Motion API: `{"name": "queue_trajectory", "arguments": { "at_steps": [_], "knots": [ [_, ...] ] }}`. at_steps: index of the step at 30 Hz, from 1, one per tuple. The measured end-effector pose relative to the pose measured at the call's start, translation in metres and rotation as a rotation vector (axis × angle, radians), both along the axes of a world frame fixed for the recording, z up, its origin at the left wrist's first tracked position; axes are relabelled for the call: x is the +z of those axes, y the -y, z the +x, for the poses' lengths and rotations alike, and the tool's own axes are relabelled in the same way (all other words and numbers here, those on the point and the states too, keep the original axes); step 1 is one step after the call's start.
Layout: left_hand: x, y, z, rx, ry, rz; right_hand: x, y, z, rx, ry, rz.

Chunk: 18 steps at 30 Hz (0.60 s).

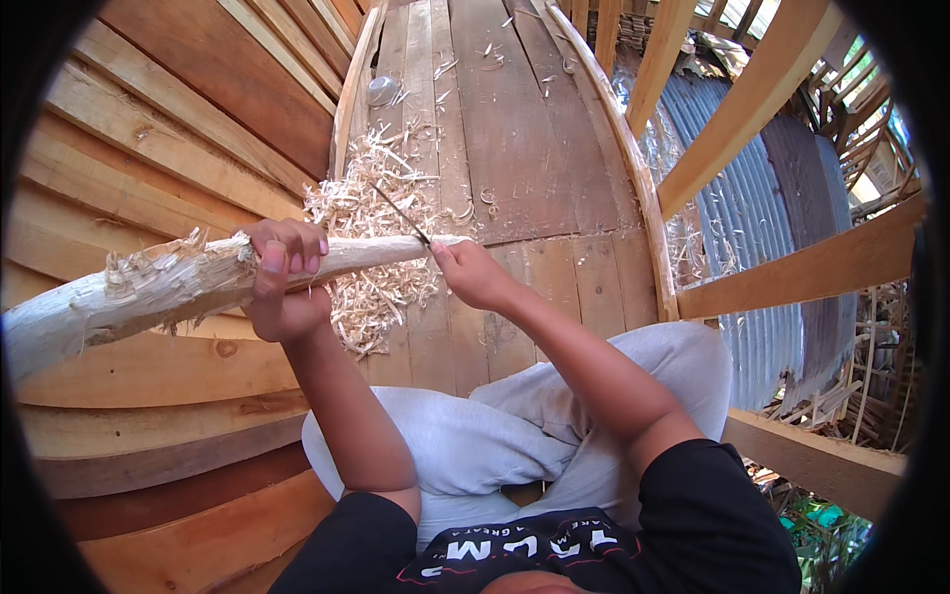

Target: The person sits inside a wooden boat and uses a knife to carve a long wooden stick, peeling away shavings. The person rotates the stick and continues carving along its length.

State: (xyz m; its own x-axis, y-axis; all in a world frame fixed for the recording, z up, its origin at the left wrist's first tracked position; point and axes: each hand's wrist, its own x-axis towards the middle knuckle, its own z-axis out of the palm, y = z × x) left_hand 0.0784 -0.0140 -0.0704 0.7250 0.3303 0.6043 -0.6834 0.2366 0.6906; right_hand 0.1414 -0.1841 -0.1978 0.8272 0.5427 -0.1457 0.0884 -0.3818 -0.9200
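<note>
A long pale wooden pole (213, 275), stripped of bark, runs from the left edge to its tapered end in front of me. My left hand (287, 287) is wrapped around the pole, beside a patch of rough, splintered wood. Near the tapered end my right hand (471, 272) is closed on a knife, its handle mostly hidden by the fingers. The thin dark knife blade (401, 211) slants away to the far left, across the pole's end. Curled wood shavings (371, 297) lie heaped on the plank floor beneath the pole.
A wall of stacked wooden planks (148, 376) rises on my left. Farther ahead, a small round clear container (381, 91) stands on the floor (505, 148). To the right are a wooden railing (782, 282) and corrugated metal sheets (752, 198) beyond it. My crossed legs (445, 436) are close below.
</note>
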Motion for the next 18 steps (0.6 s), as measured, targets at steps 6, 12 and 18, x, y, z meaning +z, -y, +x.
{"name": "queue_trajectory", "arguments": {
  "at_steps": [6,12,18],
  "knots": [
    [-0.001,-0.009,-0.009,-0.022,-0.001,0.017,0.055,-0.014,-0.045,-0.048,0.322,0.109],
    [-0.003,-0.011,-0.002,-0.024,0.000,-0.028,-0.003,-0.008,-0.018,-0.104,0.097,-0.010],
    [-0.003,-0.010,-0.008,-0.043,0.018,0.036,0.045,-0.012,-0.042,-0.062,0.255,-0.014]
  ]
}}
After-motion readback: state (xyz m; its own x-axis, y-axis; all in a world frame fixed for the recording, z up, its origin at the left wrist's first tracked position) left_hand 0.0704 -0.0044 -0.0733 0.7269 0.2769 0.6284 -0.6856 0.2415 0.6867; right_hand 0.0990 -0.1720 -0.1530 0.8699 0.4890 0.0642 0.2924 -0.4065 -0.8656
